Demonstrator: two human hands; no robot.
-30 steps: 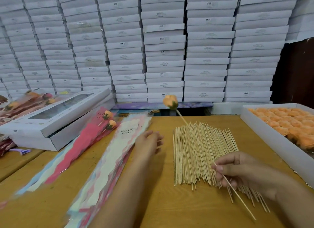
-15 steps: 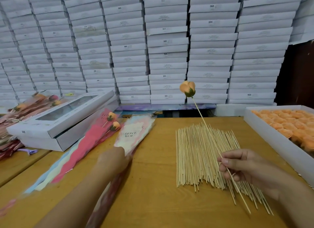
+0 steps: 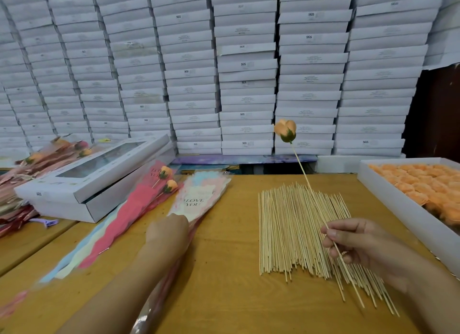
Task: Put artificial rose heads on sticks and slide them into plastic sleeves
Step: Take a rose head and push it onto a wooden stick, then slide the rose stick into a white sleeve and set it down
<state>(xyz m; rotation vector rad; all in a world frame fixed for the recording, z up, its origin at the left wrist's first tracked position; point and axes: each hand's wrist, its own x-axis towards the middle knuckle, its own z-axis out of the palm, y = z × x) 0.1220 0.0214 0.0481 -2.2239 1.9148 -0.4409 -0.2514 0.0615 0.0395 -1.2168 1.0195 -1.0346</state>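
Note:
My right hand (image 3: 358,244) pinches a thin wooden stick (image 3: 302,170) that slants up and away, with an orange rose head (image 3: 285,130) on its far tip. Under that hand lies a flat pile of bare sticks (image 3: 293,231) on the wooden table (image 3: 229,271). My left hand (image 3: 167,235) rests knuckles-up on the stack of printed plastic sleeves (image 3: 199,197) reading "LOVE YOU"; its fingertips are hidden, seemingly curled onto the top sleeve's edge. Two finished roses (image 3: 168,178) lie in pink sleeves to the left.
A white tray (image 3: 403,204) of several orange rose heads (image 3: 423,184) stands at the right. A white windowed gift box (image 3: 82,184) sits at the left, with wrapped roses (image 3: 44,157) beyond it. Stacked white boxes (image 3: 224,72) wall off the back.
My left hand has pulled back along the sleeve stack toward me and turned knuckles-up. My right hand swung the stick, so the rose head moved right and rose higher.

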